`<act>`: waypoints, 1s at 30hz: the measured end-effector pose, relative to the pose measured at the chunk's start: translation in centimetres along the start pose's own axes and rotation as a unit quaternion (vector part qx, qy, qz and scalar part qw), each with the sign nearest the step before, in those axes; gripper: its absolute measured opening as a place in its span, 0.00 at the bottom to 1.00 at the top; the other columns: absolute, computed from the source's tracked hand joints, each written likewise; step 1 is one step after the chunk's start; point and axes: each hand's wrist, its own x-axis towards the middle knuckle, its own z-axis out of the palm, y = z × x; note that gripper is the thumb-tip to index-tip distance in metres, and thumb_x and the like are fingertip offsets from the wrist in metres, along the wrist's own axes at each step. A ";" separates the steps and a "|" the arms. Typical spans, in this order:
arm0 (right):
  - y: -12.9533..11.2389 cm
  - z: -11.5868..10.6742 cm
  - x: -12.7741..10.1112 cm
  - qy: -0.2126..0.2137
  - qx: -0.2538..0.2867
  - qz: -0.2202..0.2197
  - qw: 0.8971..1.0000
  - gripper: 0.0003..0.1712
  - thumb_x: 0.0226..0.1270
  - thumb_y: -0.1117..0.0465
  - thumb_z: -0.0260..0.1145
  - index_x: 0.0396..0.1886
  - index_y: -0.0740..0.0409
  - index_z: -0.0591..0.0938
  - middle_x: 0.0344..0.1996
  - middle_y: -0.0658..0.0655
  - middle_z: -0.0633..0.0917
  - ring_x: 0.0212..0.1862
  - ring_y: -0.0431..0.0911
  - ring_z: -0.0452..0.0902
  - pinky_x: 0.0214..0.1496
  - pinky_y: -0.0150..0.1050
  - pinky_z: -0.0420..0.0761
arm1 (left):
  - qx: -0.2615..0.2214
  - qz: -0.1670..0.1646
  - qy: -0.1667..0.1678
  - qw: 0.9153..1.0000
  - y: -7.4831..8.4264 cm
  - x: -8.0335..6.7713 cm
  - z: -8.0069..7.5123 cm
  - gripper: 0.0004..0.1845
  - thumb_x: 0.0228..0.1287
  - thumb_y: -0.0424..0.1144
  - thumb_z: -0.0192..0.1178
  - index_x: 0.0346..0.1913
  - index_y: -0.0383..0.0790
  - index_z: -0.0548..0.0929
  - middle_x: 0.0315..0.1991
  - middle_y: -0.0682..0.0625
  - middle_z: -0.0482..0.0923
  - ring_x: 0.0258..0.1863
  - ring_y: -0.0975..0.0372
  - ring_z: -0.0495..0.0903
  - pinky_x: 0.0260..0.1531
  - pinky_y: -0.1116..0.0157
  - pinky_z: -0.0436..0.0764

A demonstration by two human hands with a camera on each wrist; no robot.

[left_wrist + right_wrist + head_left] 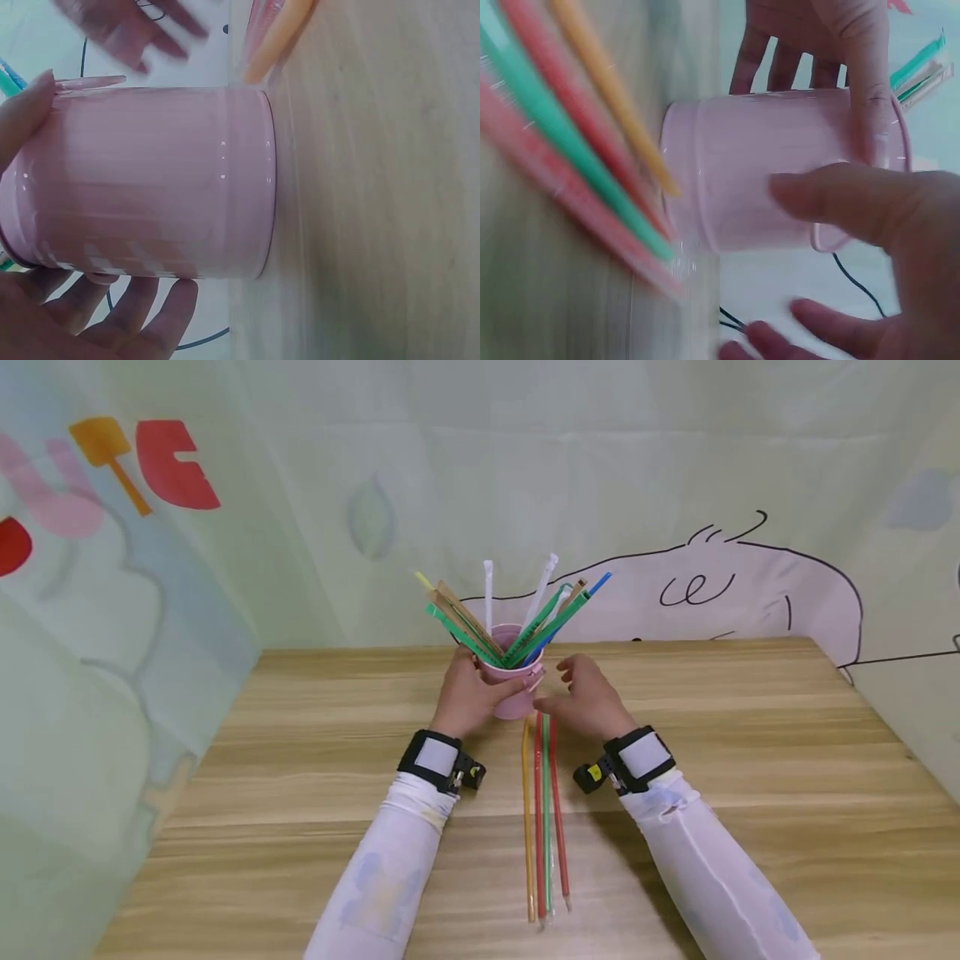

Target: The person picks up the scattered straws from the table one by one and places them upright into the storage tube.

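My left hand (467,695) grips a small pink bucket (514,703) near its rim, thumb on one side and fingers on the other. The bucket stands upright on the table. Paper-wrapped straws in green, brown and white (488,593), with a blue one, fan out of its top. My right hand (592,697) is just right of the bucket, fingers spread and holding nothing. In the right wrist view, its thumb (832,191) overlaps the bucket; I cannot tell whether it touches. Below the bucket lie an orange straw (528,827), two red straws (539,835) and a green straw (547,810).
The loose straws lie lengthwise on the wood-grain table (322,827), between my forearms; some have clear wrappers. A printed cloth (450,485) hangs behind the table's far edge, and more of it drapes along the left side.
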 end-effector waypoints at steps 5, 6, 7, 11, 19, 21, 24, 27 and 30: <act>0.4 -0.1 -1.7 -0.089 -0.093 0.029 0.991 0.26 0.66 0.49 0.73 0.52 0.65 0.78 0.40 0.60 0.84 0.41 0.51 0.78 0.39 0.40 0.78 | 0.003 -0.001 -0.001 1.000 -0.2 0.1 -0.1 0.49 0.54 0.47 0.81 0.74 0.39 0.63 0.69 0.41 0.72 0.70 0.53 0.73 0.72 0.52 0.73; 0.4 -0.1 -1.9 -0.104 -0.105 0.031 0.989 0.25 0.66 0.49 0.72 0.50 0.64 0.79 0.37 0.59 0.84 0.39 0.50 0.77 0.38 0.39 0.77 | 0.001 0.001 -0.002 1.000 -0.2 0.1 -0.1 0.49 0.54 0.47 0.81 0.74 0.40 0.63 0.69 0.42 0.72 0.70 0.54 0.73 0.72 0.53 0.73; 0.4 0.0 -2.1 -0.112 -0.114 0.032 0.987 0.23 0.66 0.49 0.73 0.48 0.63 0.80 0.36 0.58 0.84 0.38 0.49 0.77 0.36 0.38 0.76 | -0.001 0.003 -0.003 1.000 -0.1 0.1 -0.2 0.49 0.54 0.47 0.81 0.74 0.40 0.63 0.69 0.42 0.72 0.70 0.54 0.73 0.72 0.53 0.73; 0.6 0.4 -2.6 -0.116 -0.131 0.040 0.984 0.21 0.64 0.50 0.74 0.44 0.62 0.81 0.34 0.56 0.84 0.36 0.49 0.77 0.34 0.37 0.74 | -0.001 0.008 -0.003 1.000 0.0 0.1 -0.2 0.49 0.54 0.46 0.81 0.74 0.40 0.63 0.69 0.42 0.72 0.70 0.54 0.73 0.72 0.53 0.72; 0.9 0.4 -2.7 -0.095 -0.145 0.056 0.983 0.13 0.62 0.54 0.74 0.25 0.59 0.86 0.19 0.51 0.80 0.24 0.45 0.74 0.23 0.34 0.69 | -0.001 0.007 -0.008 1.000 0.1 0.0 -0.2 0.50 0.54 0.47 0.81 0.75 0.40 0.62 0.70 0.42 0.71 0.71 0.54 0.72 0.73 0.52 0.71; 1.0 0.3 -2.6 -0.093 -0.145 0.058 0.983 0.15 0.62 0.54 0.73 0.19 0.57 0.86 0.14 0.49 0.78 0.20 0.43 0.71 0.21 0.33 0.67 | -0.001 0.007 -0.008 1.000 0.2 0.0 -0.2 0.50 0.54 0.47 0.80 0.75 0.40 0.62 0.70 0.42 0.71 0.72 0.54 0.72 0.73 0.52 0.71; 1.4 -0.2 -2.4 -0.092 -0.132 0.057 0.985 0.17 0.64 0.54 0.70 0.18 0.57 0.86 0.12 0.47 0.78 0.17 0.41 0.72 0.20 0.32 0.67 | -0.002 0.007 -0.007 1.000 0.1 0.0 -0.2 0.49 0.54 0.46 0.80 0.74 0.39 0.62 0.70 0.41 0.71 0.71 0.53 0.72 0.73 0.52 0.72; 1.9 -1.4 -2.5 -0.084 -0.092 0.056 0.991 0.16 0.68 0.53 0.68 0.26 0.60 0.85 0.15 0.50 0.82 0.19 0.41 0.77 0.22 0.32 0.73 | -0.008 0.007 -0.007 1.000 0.1 -0.1 -0.2 0.49 0.54 0.47 0.81 0.73 0.39 0.63 0.68 0.42 0.72 0.69 0.54 0.74 0.71 0.52 0.75; 2.1 -3.1 -2.8 -0.069 -0.021 0.056 0.996 0.15 0.73 0.55 0.65 0.35 0.64 0.82 0.20 0.54 0.85 0.23 0.42 0.82 0.27 0.35 0.83 | -0.015 0.007 -0.008 1.000 0.1 -0.1 -0.2 0.49 0.53 0.48 0.81 0.73 0.39 0.64 0.67 0.43 0.73 0.68 0.55 0.75 0.69 0.54 0.76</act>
